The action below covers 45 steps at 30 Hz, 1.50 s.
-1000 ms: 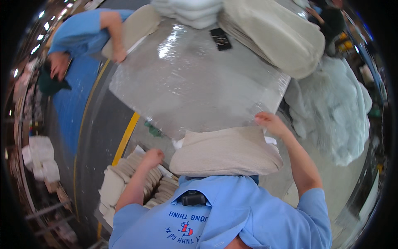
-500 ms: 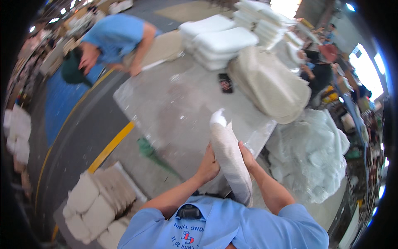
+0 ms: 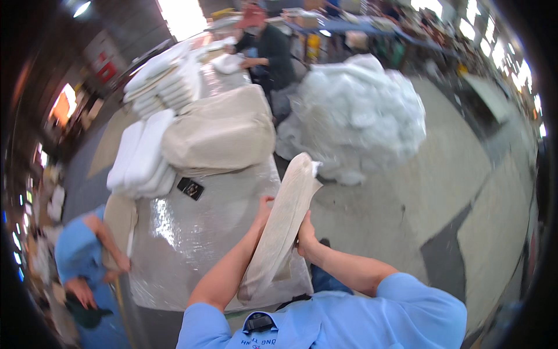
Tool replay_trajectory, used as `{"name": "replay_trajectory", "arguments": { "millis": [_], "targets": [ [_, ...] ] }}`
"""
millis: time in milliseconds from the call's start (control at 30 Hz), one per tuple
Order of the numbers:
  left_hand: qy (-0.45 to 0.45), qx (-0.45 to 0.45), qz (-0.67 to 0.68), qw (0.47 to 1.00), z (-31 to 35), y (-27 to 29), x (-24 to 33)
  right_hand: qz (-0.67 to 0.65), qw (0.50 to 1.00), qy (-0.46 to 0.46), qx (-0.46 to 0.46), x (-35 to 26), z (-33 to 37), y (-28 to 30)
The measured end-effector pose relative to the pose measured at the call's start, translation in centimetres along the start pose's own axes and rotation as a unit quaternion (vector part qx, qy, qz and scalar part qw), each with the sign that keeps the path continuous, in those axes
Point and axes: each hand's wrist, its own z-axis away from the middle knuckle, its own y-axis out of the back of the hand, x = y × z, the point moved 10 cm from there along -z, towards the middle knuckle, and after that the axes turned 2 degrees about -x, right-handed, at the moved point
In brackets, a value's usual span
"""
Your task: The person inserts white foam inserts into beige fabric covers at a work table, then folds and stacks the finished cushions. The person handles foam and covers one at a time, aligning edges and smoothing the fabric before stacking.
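Beige cushion cover (image 3: 283, 224) held edge-on between both hands: left hand (image 3: 263, 210) and right hand (image 3: 304, 235) each closed on it.

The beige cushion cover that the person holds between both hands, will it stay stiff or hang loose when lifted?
The beige cushion cover probably hangs loose: it is flat and thin, and its lower end droops below the left hand and right hand. It seems light, since the hands only press its sides. Its top corner folds over, so it likely bends easily.
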Motion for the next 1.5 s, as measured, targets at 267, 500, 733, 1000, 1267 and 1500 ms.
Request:
{"name": "replay_trajectory", "arguments": {
  "millis": [267, 500, 733, 1000, 1267, 1500],
  "targets": [
    [0.125, 0.085, -0.218, 0.964, 5.7, -1.1, -10.4, 0.26, 0.951, 0.074, 0.148, 4.5, 0.7, 11.6],
    [0.268, 0.028, 0.008, 0.963, 3.5, -4.7, -11.7, -0.049, 0.992, -0.08, 0.087, 3.5, -6.6, 13.2],
    [0.249, 0.009, -0.078, 0.965, -0.8, -4.4, -10.7, -0.173, 0.962, -0.054, 0.206, 5.7, -7.5, 14.5],
    [0.068, 0.103, -0.221, 0.967, -3.4, -6.4, -9.7, -0.299, 0.95, -0.08, 0.043, 1.0, -3.1, 11.7],
    [0.039, 0.103, -0.214, 0.97, -5.2, -7.6, -7.8, -0.268, 0.956, -0.105, 0.061, 5.4, -2.9, 13.0],
    [0.004, 0.085, -0.24, 0.967, -7.3, -9.0, -7.2, -0.245, 0.962, -0.099, 0.075, 7.0, -3.4, 13.4]
  ]
}}
